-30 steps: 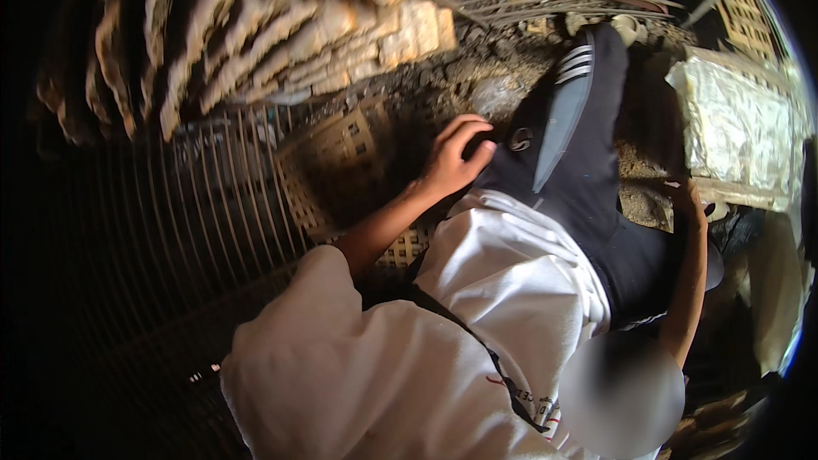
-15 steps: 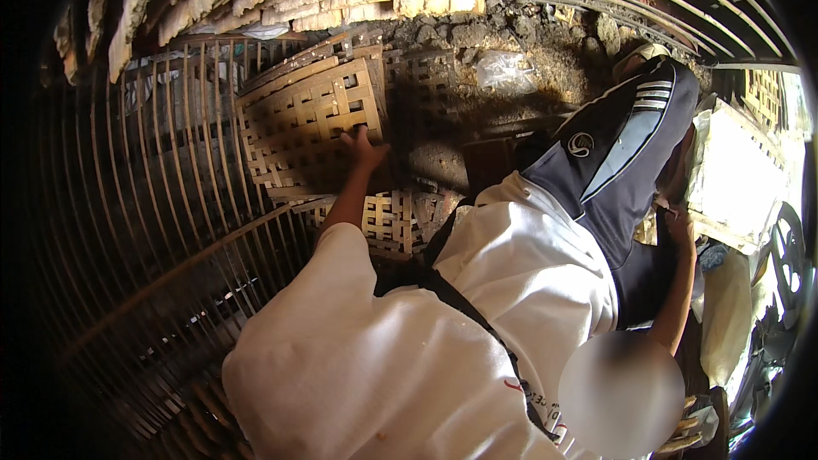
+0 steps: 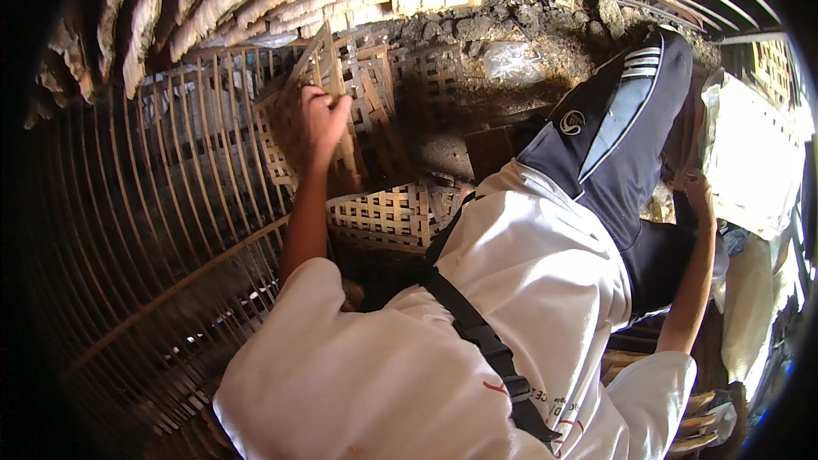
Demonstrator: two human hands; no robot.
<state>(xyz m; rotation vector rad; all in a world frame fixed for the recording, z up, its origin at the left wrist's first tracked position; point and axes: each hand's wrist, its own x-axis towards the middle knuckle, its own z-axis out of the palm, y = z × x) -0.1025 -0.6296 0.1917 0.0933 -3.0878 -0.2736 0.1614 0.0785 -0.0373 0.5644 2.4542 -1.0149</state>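
A woven bamboo lattice panel (image 3: 341,111) is being gripped by the left hand (image 3: 319,119); the right hand (image 3: 694,192) (grip unclear) is beside it. Brittle slats could be snapped.

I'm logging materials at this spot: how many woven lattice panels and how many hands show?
Lattice panels: 2 (lifted panel, flat panel)
Hands: 2 (left hand, right hand)
Total: 4

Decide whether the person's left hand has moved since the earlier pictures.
Yes. The left hand left the dark trouser knee and now grips the woven bamboo lattice panel farther left.
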